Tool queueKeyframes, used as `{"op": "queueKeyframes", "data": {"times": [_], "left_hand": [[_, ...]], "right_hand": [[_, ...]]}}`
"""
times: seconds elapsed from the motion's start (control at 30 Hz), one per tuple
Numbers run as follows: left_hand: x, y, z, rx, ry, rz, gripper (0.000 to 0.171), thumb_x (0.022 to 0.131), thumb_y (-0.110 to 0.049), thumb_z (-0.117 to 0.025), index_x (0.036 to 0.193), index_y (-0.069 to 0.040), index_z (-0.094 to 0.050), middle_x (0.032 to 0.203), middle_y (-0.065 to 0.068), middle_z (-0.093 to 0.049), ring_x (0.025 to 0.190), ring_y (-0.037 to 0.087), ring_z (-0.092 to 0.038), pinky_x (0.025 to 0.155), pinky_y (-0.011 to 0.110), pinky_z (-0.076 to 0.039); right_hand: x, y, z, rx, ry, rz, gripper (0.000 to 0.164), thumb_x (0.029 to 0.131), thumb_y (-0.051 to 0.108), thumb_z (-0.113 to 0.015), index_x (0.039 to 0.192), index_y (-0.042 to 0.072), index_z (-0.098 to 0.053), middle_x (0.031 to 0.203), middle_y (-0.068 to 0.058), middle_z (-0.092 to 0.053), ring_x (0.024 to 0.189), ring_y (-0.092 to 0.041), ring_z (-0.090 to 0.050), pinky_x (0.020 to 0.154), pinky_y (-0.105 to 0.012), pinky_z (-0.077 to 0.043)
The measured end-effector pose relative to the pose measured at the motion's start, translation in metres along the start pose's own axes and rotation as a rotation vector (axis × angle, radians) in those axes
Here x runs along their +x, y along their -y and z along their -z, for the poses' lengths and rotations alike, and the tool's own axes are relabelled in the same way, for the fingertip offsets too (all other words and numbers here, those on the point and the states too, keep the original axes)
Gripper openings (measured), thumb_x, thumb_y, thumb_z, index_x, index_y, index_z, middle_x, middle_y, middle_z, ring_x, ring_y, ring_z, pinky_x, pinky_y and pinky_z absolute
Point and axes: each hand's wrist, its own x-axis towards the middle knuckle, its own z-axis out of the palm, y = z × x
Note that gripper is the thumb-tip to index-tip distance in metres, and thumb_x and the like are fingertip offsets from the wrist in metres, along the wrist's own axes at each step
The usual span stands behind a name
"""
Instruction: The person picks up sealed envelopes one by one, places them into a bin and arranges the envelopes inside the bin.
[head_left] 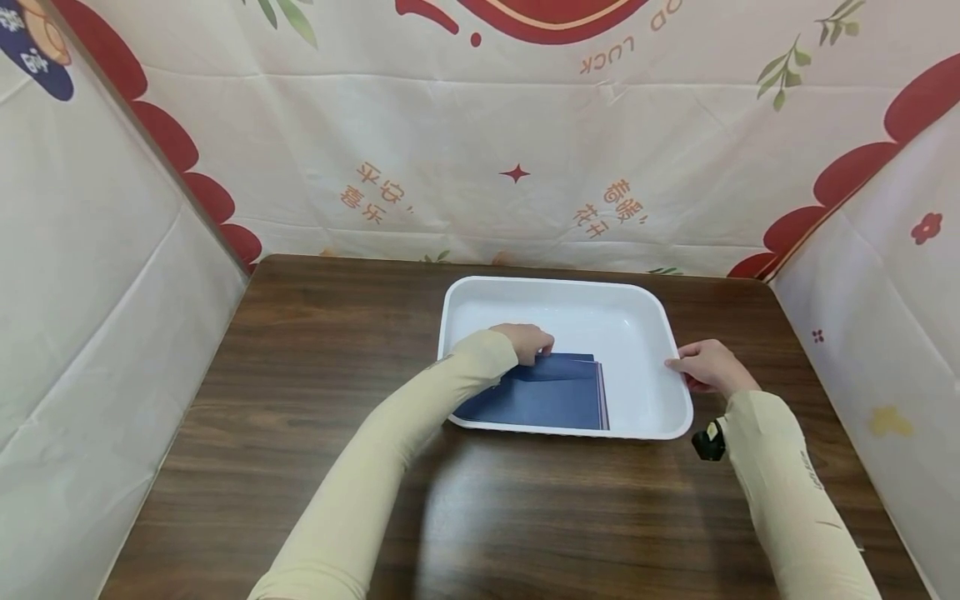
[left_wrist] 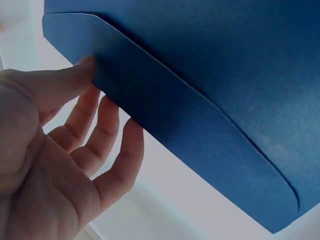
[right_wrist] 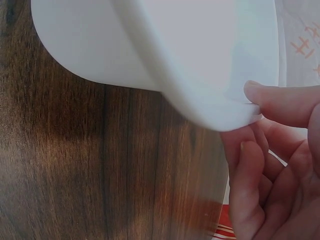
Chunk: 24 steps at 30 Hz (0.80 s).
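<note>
A white rectangular tray (head_left: 640, 367) sits on the table. At its front left lies a stack of envelopes, the top one a dark blue envelope (head_left: 551, 402) with a long flap. Thin edges of other colours show along the stack's right side. My left hand (head_left: 527, 342) reaches into the tray and pinches the flap edge of the blue envelope (left_wrist: 210, 75), thumb on top and fingers beneath. Outside the tray, my right hand (head_left: 714, 367) grips the right-hand rim; in the right wrist view its thumb (right_wrist: 280, 104) presses the rim from above, fingers curled below.
The dark wood table (head_left: 315, 400) extends left of the tray and in front of it. Printed white cloth (head_left: 450, 167) hangs behind the table and along both sides. A small black device (head_left: 708, 442) is strapped at the right wrist.
</note>
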Motion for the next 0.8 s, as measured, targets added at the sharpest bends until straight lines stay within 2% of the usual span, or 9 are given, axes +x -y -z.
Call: {"op": "queueKeyframes", "data": {"times": [0.27, 0.4, 0.47, 0.53, 0.63, 0.73, 0.8], "left_hand": [[-0.008, 0.007, 0.007, -0.093, -0.002, -0.072, 0.031, 0.091, -0.018, -0.053, 0.122, -0.012, -0.051, 0.123, 0.007, -0.051, 0.106, 0.015, -0.049, 0.089, 0.027, -0.039], [-0.021, 0.015, 0.016, -0.167, -0.028, -0.108, 0.034, 0.092, -0.02, -0.053, 0.123, -0.009, -0.05, 0.126, 0.01, -0.047, 0.114, 0.019, -0.046, 0.093, 0.029, -0.037], [-0.032, 0.018, 0.021, -0.195, -0.065, -0.146, 0.035, 0.092, -0.022, -0.052, 0.124, -0.007, -0.049, 0.126, 0.013, -0.046, 0.116, 0.021, -0.045, 0.095, 0.03, -0.036], [-0.046, 0.021, 0.024, -0.234, -0.127, -0.176, 0.037, 0.093, -0.024, -0.049, 0.125, -0.005, -0.048, 0.127, 0.014, -0.046, 0.117, 0.023, -0.044, 0.097, 0.031, -0.034], [-0.072, 0.028, 0.02, -0.294, -0.28, -0.18, 0.041, 0.095, -0.031, -0.045, 0.128, -0.006, -0.045, 0.131, 0.012, -0.043, 0.122, 0.022, -0.039, 0.102, 0.032, -0.03], [-0.101, 0.044, 0.007, -0.32, -0.471, -0.124, 0.048, 0.095, -0.037, -0.043, 0.134, -0.009, -0.039, 0.138, 0.01, -0.038, 0.129, 0.022, -0.031, 0.104, 0.036, -0.026], [-0.121, 0.061, -0.005, -0.33, -0.58, -0.06, 0.053, 0.094, -0.038, -0.045, 0.137, -0.01, -0.036, 0.142, 0.012, -0.031, 0.132, 0.026, -0.025, 0.106, 0.042, -0.023]], "right_hand": [[0.0, -0.001, 0.001, 0.002, -0.001, -0.008, 0.048, 0.087, 0.026, -0.06, 0.115, -0.012, -0.053, 0.082, -0.012, -0.062, 0.068, -0.02, -0.054, 0.061, -0.03, -0.049], [0.002, 0.0, 0.001, 0.0, -0.008, -0.004, 0.049, 0.087, 0.027, -0.06, 0.116, -0.012, -0.052, 0.085, -0.014, -0.062, 0.07, -0.021, -0.054, 0.063, -0.03, -0.05], [0.003, -0.001, 0.0, -0.003, -0.016, -0.005, 0.05, 0.087, 0.027, -0.06, 0.116, -0.012, -0.052, 0.086, -0.015, -0.061, 0.071, -0.021, -0.054, 0.063, -0.03, -0.05], [0.003, -0.003, -0.002, -0.006, -0.026, -0.003, 0.049, 0.087, 0.027, -0.059, 0.116, -0.012, -0.053, 0.086, -0.016, -0.061, 0.072, -0.022, -0.054, 0.063, -0.03, -0.05], [0.003, -0.006, -0.006, -0.021, -0.049, -0.004, 0.049, 0.088, 0.029, -0.058, 0.115, -0.012, -0.053, 0.087, -0.016, -0.06, 0.074, -0.023, -0.053, 0.065, -0.031, -0.049], [0.0, -0.009, -0.009, -0.042, -0.071, 0.011, 0.053, 0.091, 0.034, -0.052, 0.118, -0.012, -0.051, 0.095, -0.022, -0.059, 0.079, -0.027, -0.053, 0.071, -0.037, -0.049], [-0.004, -0.012, -0.01, -0.068, -0.076, 0.028, 0.062, 0.094, 0.042, -0.041, 0.124, -0.012, -0.045, 0.109, -0.028, -0.054, 0.09, -0.035, -0.053, 0.079, -0.045, -0.047]]}}
